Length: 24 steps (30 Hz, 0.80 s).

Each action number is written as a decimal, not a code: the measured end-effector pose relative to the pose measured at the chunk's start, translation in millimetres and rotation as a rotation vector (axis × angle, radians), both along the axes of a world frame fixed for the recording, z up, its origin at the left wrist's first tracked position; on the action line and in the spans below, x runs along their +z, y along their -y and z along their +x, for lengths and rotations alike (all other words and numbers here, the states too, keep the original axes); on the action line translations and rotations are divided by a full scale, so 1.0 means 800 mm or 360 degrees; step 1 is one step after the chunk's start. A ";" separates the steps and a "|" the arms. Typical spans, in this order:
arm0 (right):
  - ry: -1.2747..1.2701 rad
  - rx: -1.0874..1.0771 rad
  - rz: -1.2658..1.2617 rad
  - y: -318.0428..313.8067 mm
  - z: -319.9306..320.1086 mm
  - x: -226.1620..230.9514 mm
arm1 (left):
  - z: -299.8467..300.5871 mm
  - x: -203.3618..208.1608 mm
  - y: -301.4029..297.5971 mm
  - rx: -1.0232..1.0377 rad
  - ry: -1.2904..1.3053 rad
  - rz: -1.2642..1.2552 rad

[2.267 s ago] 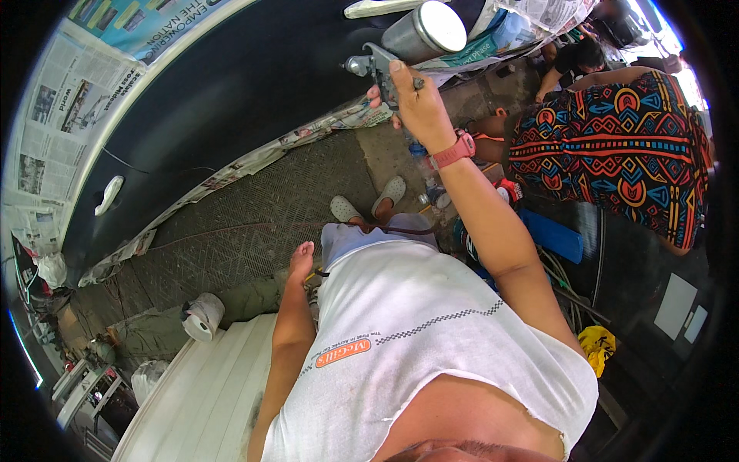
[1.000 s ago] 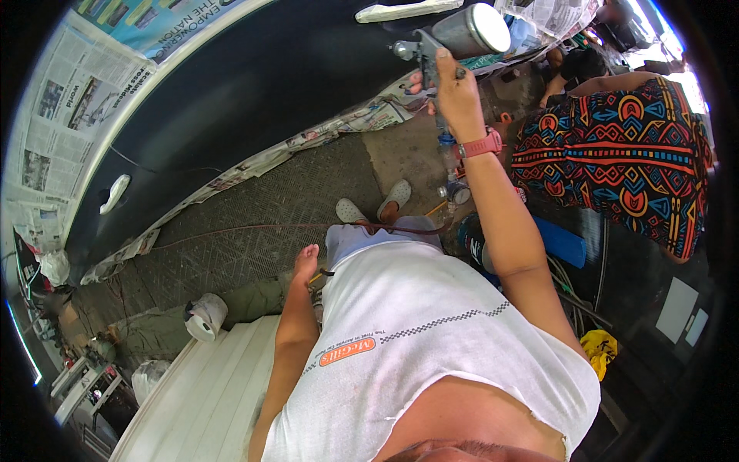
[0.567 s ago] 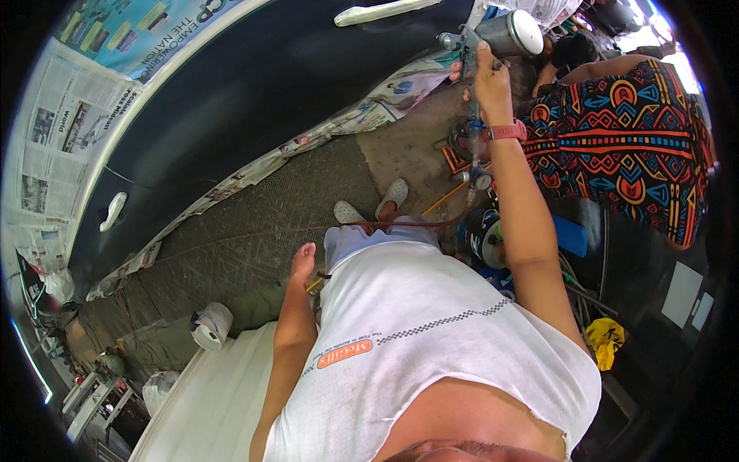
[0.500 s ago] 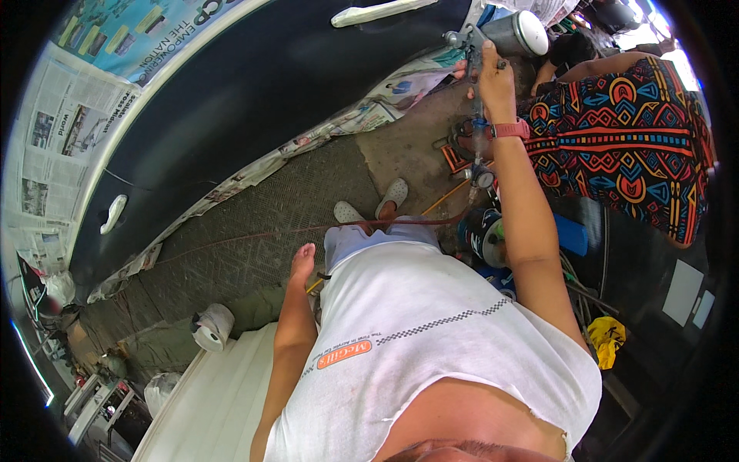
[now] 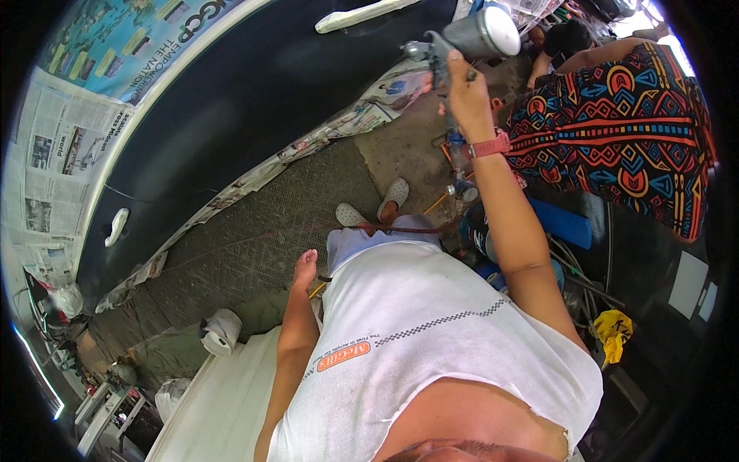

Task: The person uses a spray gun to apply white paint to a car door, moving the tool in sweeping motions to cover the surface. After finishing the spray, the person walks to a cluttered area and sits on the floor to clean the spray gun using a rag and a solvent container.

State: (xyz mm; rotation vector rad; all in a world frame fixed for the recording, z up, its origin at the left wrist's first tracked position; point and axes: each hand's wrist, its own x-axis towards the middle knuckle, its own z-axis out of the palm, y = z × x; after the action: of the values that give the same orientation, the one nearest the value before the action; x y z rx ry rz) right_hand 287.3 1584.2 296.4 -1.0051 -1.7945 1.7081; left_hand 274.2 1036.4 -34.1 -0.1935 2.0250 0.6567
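My right hand (image 5: 469,96) is closed around a metal spray gun (image 5: 437,65), held out ahead at the far right of the car. A grey cup with a white lid (image 5: 481,33) sits on the gun, and a small round gauge (image 5: 466,191) hangs below its handle. The gun's nose faces the glossy dark car side (image 5: 254,100), apart from it. A dark red hose (image 5: 416,229) crosses in front of my shorts. My left hand (image 5: 305,267) hangs loosely by my hip with nothing visible in it; its fingers are partly hidden.
Newspaper (image 5: 73,146) masks the car's upper part and lower edge. White-covered door handles (image 5: 117,227) stand out from the dark side. Close on my right, a person in patterned clothing (image 5: 616,138) bends down. A white ribbed panel (image 5: 223,400) lies behind my left arm.
My right hand has moved left with the spray gun, bringing it nearer the car side. My left hand stays almost where it was, by my hip.
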 end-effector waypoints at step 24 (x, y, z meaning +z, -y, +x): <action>-0.0022 -0.0436 0.0231 -0.132 0.039 -0.026 | -0.011 0.014 -0.010 -0.0061 -0.0026 0.0008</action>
State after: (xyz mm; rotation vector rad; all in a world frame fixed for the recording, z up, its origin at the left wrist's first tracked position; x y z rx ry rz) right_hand 318.3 1689.7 275.3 -1.1147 -1.6579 1.3965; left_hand 265.3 1044.8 -23.2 -0.1462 2.0377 0.6410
